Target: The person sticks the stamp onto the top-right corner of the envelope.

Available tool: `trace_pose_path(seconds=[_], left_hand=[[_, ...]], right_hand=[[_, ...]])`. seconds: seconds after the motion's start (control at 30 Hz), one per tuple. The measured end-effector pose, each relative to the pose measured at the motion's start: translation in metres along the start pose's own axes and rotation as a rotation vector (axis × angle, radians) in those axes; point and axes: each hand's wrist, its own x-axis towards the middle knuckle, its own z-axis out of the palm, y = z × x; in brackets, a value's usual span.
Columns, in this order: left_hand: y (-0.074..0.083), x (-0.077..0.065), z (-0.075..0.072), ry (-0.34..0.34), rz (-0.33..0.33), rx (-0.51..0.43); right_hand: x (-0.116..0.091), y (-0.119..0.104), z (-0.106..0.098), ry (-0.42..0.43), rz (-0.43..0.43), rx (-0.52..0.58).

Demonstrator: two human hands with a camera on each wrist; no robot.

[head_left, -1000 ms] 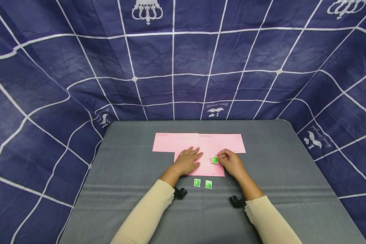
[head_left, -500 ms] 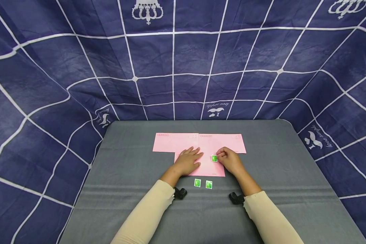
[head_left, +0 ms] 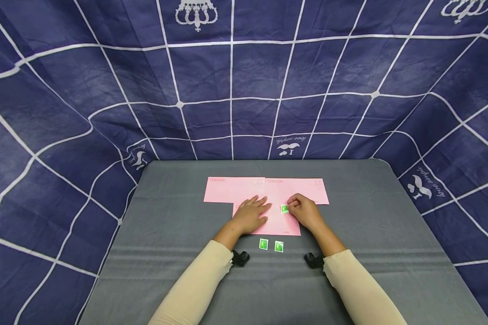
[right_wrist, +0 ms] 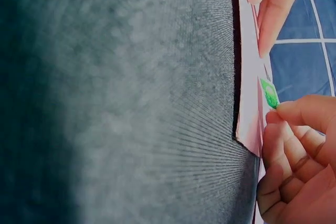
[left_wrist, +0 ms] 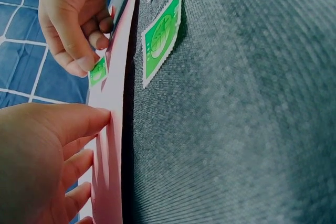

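- Green postage stamp: pinched by the right hand, over the near pink envelope.
- Left hand: fingers spread, resting on that envelope.
- Two other stamps lie on the gray counter just beside it.

Grey fabric-covered desk; two pink envelopes touching side by side, far; a third pink envelope nearer, between; two green postage stamps nearest.
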Motion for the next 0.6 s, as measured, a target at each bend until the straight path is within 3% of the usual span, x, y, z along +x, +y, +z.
trace_pose_path(seconds=[0.6], left_hand=[[-0.0020, 0.0011, 0.0035, 0.020, 0.003, -0.012]], right_hand=[[0.0020, -0.0010, 0.0030, 0.001, 0.010, -0.016]])
